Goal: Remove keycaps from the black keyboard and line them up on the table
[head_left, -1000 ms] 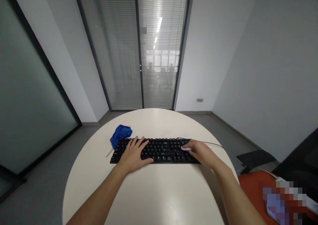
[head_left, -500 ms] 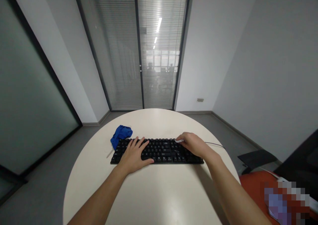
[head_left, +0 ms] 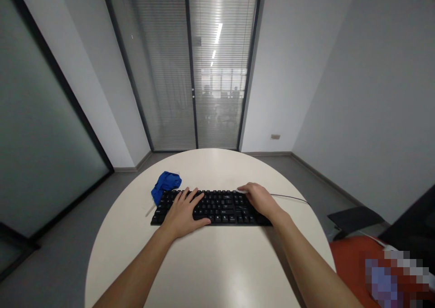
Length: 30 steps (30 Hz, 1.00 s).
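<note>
The cloth (head_left: 165, 184), blue and crumpled, lies at the keyboard's far left corner, a pale stick (head_left: 150, 209) just beside. The left forearm slants in from the near edge; the left hand (head_left: 183, 213) lies palm down, fingers spread over the left keys, thumb pointing right. The keyboard (head_left: 222, 207) lies across the worktop (head_left: 210, 262). The right hand (head_left: 261, 199), wrist bent and reaching inward, pinches a small white piece (head_left: 241, 191) at the keyboard's far edge. A cable (head_left: 292, 197) trails right.
</note>
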Each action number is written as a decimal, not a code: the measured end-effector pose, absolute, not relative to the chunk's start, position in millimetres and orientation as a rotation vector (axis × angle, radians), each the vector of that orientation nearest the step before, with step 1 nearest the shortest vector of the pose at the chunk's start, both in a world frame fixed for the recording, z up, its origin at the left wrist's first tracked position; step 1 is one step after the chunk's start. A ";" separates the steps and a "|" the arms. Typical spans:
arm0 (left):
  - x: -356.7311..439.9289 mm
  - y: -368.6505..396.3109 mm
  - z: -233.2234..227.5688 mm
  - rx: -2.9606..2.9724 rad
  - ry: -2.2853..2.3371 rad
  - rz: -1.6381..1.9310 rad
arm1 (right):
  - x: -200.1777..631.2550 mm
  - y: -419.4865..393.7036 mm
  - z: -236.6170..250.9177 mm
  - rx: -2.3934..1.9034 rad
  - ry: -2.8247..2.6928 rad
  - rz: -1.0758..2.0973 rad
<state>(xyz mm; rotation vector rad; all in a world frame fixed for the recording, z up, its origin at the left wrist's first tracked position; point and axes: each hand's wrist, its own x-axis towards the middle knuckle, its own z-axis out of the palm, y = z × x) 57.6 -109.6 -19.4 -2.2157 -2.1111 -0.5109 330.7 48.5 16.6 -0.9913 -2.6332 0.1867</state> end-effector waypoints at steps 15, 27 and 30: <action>57.8 -109.6 -19.9 -2.218 -2.122 -0.510 | 334.9 25.1 32.6 -0.998 -2.750 0.261; 58.7 -110.1 -17.8 -2.219 -2.120 -0.502 | 323.4 31.0 16.8 -0.795 -2.460 0.384; 58.9 -110.1 -17.4 -2.215 -2.120 -0.498 | 316.4 32.1 9.5 -0.787 -2.504 0.356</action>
